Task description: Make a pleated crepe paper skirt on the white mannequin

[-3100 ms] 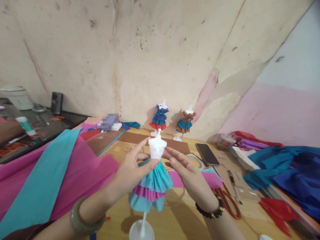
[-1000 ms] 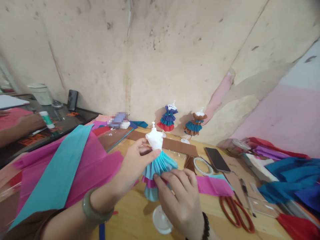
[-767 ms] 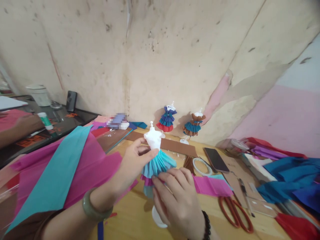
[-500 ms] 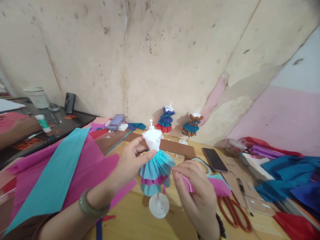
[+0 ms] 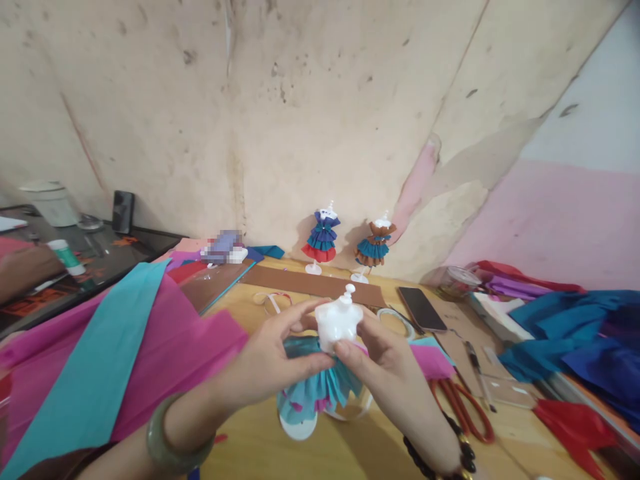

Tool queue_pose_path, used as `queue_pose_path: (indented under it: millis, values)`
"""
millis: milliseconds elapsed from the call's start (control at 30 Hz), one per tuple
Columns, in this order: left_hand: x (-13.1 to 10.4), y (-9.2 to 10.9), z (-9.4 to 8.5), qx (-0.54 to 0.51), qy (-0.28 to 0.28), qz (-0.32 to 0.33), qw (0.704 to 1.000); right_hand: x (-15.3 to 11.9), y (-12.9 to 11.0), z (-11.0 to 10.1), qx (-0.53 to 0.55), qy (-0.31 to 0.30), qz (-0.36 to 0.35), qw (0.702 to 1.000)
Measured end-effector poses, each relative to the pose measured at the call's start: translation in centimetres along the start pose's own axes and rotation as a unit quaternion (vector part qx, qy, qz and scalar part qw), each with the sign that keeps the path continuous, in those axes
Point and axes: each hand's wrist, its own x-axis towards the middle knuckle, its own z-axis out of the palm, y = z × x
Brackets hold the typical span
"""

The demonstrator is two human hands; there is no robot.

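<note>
A small white dress form [image 5: 338,325] leans between my hands, its neck tipped to the right. It wears a pleated turquoise paper skirt [image 5: 320,387] with magenta showing lower down, above a round white base [image 5: 299,428]. My left hand [image 5: 270,357] is closed round the waist from the left, thumb across the front. From the right, my right hand [image 5: 390,367] pinches the waist, its thumb on the lower torso. A bit of magenta shows beside the right fingers, and a pale ribbon [image 5: 356,412] loops below that hand. The fingers behind the form are hidden.
Two dressed forms, one blue and red [image 5: 323,237], one brown and teal [image 5: 373,245], stand by the wall. Orange-handled scissors [image 5: 467,410] and a phone [image 5: 421,309] lie right. Magenta and turquoise paper [image 5: 100,373] spreads left. Another person's arm [image 5: 30,270] rests far left.
My right hand has moved left onto the waist of the dress form. The form has tilted, its top coming down and right. The view has shifted slightly to the right.
</note>
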Motion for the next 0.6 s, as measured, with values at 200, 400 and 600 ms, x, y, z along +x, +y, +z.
queue_pose_path:
  millis: [200, 400, 600]
  values:
    - [0.6, -0.2, -0.6, 0.023, 0.048, -0.004, 0.999, 0.5, 0.4, -0.7, -0.004, -0.043, -0.015, 0.999]
    - [1.1, -0.2, -0.6, 0.027, 0.093, 0.002, 0.995, 1.0, 0.6, -1.0, -0.06, -0.057, 0.016, 0.996]
    - [1.1, -1.0, -1.2, 0.171, 0.14, 0.06, 0.973, 0.8, 1.3, -0.4, -0.099, -0.02, -0.031, 0.994]
